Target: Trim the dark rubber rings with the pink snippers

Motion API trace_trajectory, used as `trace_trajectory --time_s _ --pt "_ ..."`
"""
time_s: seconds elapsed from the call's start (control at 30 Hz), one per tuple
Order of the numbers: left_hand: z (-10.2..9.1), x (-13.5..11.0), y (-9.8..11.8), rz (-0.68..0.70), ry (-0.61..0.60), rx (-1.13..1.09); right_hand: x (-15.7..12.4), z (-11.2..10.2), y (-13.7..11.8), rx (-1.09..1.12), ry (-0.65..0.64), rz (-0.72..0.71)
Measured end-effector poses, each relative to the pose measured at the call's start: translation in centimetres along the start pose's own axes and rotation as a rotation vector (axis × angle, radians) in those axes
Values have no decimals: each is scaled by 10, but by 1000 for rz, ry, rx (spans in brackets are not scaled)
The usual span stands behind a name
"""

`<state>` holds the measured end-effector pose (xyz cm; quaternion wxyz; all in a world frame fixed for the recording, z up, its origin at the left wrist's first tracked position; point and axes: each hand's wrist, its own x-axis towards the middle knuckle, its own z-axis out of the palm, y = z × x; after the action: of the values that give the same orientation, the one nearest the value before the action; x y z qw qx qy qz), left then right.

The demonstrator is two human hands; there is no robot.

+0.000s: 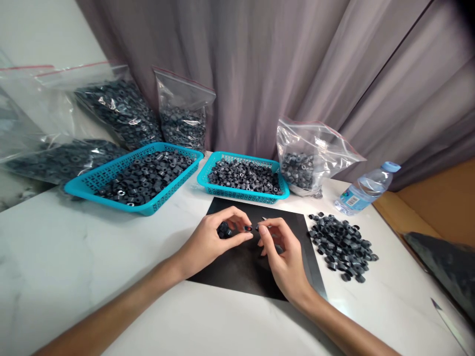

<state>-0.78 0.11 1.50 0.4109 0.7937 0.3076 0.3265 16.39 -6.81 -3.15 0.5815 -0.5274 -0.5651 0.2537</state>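
Note:
My left hand [218, 232] pinches a small dark ring-shaped part [248, 228] between thumb and fingertips, with a reddish spot showing inside it. Close by on the right, my right hand [280, 242] is closed in a pinch. A tiny dark piece [257, 228] shows at its fingertips, too small to name. Both hands are above a black mat [237, 269], their fingertips slightly apart. Behind my left fingers, a few dark parts [223, 230] lie on the mat, partly hidden. To the right of the mat spreads a pile of dark grey rings [343, 244].
Two blue baskets [148, 210] [241, 194] hold many small dark parts behind the mat. Clear zip bags [183, 118] [300, 165] of similar parts stand along the curtain [252, 74]. A water bottle [367, 188] leans at the right. A thin pointed object [447, 319] lies near the right edge.

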Motion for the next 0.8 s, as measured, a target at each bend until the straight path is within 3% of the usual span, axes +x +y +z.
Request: trace_trajectory --time_s 0.27,0.53,0.8 --pt "1 0 -1 2 8 -39 -2 0 -1 1 0 1" --pt "-1 1 0 -91 -61 -242 0 0 -2 10 -14 7" --pt "-5 2 8 -143 -83 -293 -1 0 -3 38 -5 -9"
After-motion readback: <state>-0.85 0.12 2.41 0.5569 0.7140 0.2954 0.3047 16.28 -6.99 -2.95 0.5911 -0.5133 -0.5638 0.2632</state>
